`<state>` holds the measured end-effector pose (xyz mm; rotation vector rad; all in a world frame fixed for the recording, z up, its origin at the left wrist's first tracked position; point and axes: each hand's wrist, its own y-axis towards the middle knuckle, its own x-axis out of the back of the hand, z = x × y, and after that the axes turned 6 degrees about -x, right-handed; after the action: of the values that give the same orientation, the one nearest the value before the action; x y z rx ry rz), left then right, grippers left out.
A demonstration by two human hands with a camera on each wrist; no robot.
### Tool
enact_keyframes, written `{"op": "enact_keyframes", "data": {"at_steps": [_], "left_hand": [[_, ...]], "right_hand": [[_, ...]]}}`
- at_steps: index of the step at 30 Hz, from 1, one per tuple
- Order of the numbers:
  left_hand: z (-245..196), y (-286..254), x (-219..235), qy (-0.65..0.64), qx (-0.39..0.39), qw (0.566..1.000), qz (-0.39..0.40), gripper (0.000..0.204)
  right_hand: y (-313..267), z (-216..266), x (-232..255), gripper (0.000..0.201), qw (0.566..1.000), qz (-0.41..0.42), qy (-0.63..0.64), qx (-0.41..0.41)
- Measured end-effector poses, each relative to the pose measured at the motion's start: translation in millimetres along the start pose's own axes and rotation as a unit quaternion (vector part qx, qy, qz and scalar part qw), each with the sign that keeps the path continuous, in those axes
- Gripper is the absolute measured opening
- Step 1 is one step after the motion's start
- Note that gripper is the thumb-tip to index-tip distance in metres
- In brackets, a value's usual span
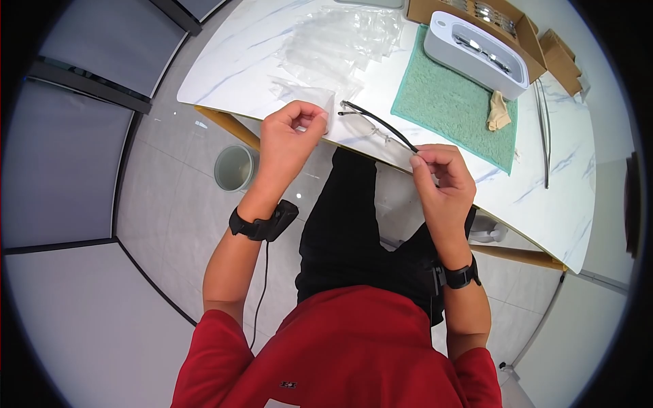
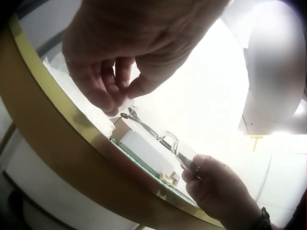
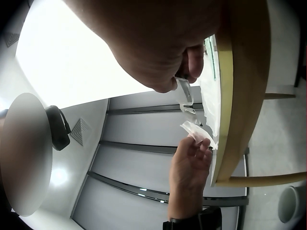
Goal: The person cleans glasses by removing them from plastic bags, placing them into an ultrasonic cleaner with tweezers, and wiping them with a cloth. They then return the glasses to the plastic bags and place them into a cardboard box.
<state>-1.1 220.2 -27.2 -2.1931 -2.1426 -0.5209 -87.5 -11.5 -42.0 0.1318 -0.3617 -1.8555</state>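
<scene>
Near the table's front edge, my left hand [image 1: 289, 139] pinches the edge of a clear plastic bag [image 3: 197, 132] between thumb and fingertips. My right hand [image 1: 445, 180] grips a pair of eyeglasses [image 1: 382, 122] with clear lenses and black temples, holding it by one end. The other end of the glasses points left, close to the bag. In the left wrist view, the tips of the glasses [image 2: 144, 125] lie just beside the left fingertips. The right fingers cover the near end of the frame.
Many clear plastic bags [image 1: 333, 44] lie spread behind the left hand. On a green towel [image 1: 435, 102] stand a white cleaner tub [image 1: 445, 51] with glasses inside and a beige cloth [image 1: 498, 112]. A cardboard box [image 1: 534, 51] sits behind; thin dark strips [image 1: 545, 139] lie right. A bin [image 1: 235, 168] stands below.
</scene>
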Motion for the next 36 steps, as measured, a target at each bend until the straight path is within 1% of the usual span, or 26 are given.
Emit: {"op": "enact_keyframes", "data": {"at_steps": [8, 17, 21, 24, 30, 36], "left_hand": [[3.9, -1.1, 0.9, -0.023, 0.015, 1.000, 0.002, 0.012], [2.7, -3.6, -0.7, -0.038, 0.027, 0.999, 0.014, 0.012], [2.3, -4.3, -0.1, -0.044, 0.026, 0.998, 0.034, 0.010], [5.8, -4.1, -0.7, -0.064, 0.028, 0.997, 0.029, 0.012], [7.1, -4.7, -1.1, -0.062, 0.033, 0.997, 0.026, 0.012], [8.5, -6.1, -2.0, -0.067, 0.040, 0.996, 0.041, 0.010]], "right_hand": [[-3.8, 4.1, 0.0, 0.012, 1.000, -0.002, 0.013, 0.013], [-4.1, -0.5, -0.8, 0.012, 1.000, 0.019, -0.017, 0.018], [-5.8, -1.5, -2.3, 0.012, 1.000, 0.015, -0.009, 0.008], [-6.4, -0.8, -1.9, 0.012, 1.000, 0.010, -0.008, 0.010], [-8.4, -1.4, -0.7, 0.012, 1.000, 0.014, -0.002, 0.006], [-8.9, -3.4, -1.1, 0.012, 1.000, 0.017, -0.005, -0.001]]}}
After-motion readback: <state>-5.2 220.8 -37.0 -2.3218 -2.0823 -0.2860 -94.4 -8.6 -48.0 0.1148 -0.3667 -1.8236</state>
